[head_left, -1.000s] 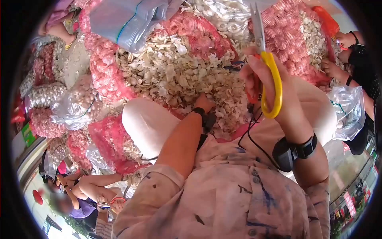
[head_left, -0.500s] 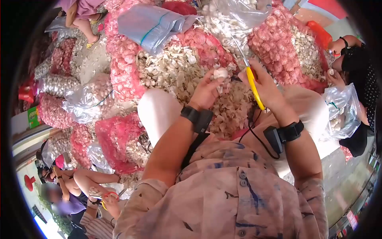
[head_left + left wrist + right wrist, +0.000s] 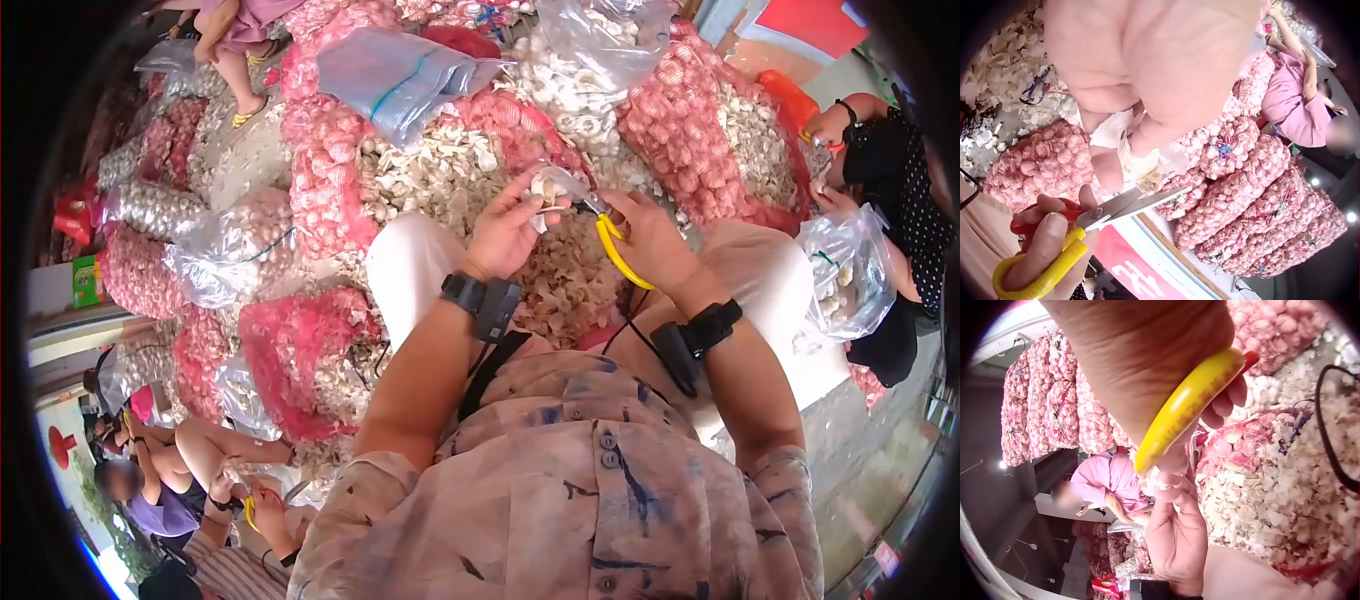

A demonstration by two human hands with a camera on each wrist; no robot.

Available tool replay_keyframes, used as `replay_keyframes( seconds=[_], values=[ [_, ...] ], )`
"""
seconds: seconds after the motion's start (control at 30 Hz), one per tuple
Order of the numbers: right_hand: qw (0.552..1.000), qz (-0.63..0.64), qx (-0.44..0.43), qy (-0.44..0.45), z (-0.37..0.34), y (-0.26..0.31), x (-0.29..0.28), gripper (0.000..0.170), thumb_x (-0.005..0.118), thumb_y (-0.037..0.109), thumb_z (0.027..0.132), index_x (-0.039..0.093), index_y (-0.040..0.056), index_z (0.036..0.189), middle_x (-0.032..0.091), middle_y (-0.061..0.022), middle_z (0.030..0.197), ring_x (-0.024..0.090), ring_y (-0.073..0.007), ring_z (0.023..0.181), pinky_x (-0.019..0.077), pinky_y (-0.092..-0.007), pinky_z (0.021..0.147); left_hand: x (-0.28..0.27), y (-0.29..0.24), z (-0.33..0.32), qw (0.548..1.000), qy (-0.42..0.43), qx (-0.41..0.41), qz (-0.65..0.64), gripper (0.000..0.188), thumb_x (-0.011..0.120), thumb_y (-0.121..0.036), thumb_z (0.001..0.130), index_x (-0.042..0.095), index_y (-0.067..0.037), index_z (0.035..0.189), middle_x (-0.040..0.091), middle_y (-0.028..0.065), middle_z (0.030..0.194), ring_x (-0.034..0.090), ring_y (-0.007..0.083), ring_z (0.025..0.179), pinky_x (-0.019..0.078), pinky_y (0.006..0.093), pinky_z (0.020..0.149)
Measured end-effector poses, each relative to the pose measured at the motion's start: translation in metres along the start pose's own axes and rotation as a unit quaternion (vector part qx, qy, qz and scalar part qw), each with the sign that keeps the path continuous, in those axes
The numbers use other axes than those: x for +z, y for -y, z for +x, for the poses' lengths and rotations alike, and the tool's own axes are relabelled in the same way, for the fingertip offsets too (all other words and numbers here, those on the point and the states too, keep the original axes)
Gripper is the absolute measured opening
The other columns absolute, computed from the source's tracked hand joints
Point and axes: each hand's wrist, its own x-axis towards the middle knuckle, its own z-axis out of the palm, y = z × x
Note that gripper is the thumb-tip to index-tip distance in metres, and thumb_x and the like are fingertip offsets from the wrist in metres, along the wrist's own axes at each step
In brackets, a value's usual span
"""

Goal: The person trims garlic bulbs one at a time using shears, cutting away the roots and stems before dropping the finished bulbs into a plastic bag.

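Note:
My left hand (image 3: pixel 503 237) pinches a white garlic bulb (image 3: pixel 548 187) between thumb and fingers, above the heap of skins. Seen from the left wrist, papery skin hangs loose from the bulb (image 3: pixel 1138 161), and the fingers cover much of it. My right hand (image 3: pixel 648 240) grips scissors (image 3: pixel 618 258) with one yellow and one red handle. In the left wrist view the scissor blades (image 3: pixel 1132 205) stand slightly apart, their tips just below the bulb. The yellow handle (image 3: pixel 1188 409) crosses the palm side of the right hand in the right wrist view.
A heap of garlic skins (image 3: pixel 570 290) lies between my knees. Red mesh sacks of garlic (image 3: pixel 670 120) and a folded plastic bag (image 3: pixel 400 80) surround it. Other people sit nearby; one at the right (image 3: pixel 920 220) works beside a clear bag (image 3: pixel 845 275).
My left hand has risen from the skins, bringing up the garlic bulb. The right hand has lowered and moved inward, bringing the scissors from pointing upward to the bulb.

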Motion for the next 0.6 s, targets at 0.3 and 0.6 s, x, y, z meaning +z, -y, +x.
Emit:
replay_keyframes(
  seconds=[0.3, 0.6],
  values=[
    [0.992, 0.100, 0.011, 0.072, -0.002, 0.015, -0.003, 0.035, 0.067, 0.024, 0.089, 0.057, 0.0048, 0.116, 0.060, -0.0210, 0.082, 0.062, -0.0363, 0.074, 0.0482, -0.0423, 0.066, 0.009, 0.001, -0.006, 0.988, -0.037, -0.017, -0.146, 0.037, 0.044, -0.034, 0.105, 0.052, -0.004, 0.125, 0.061, 0.0080, 0.111, 0.059, 0.0189, 0.096, 0.0499, 0.0321, 0.078],
    [1.000, -0.011, 0.010, 0.014, -0.015, 0.005, -0.002, 0.041, 0.065, 0.021, 0.088, 0.054, 0.0069, 0.125, 0.059, -0.0272, 0.098, 0.060, -0.0447, 0.093, 0.0492, -0.0470, 0.085, 0.010, 0.005, -0.008, 0.997, -0.026, 0.046, -0.051, 0.034, 0.045, -0.029, 0.105, 0.054, -0.002, 0.123, 0.064, 0.0109, 0.115, 0.063, 0.0247, 0.107, 0.0508, 0.0299, 0.081]
  ],
)
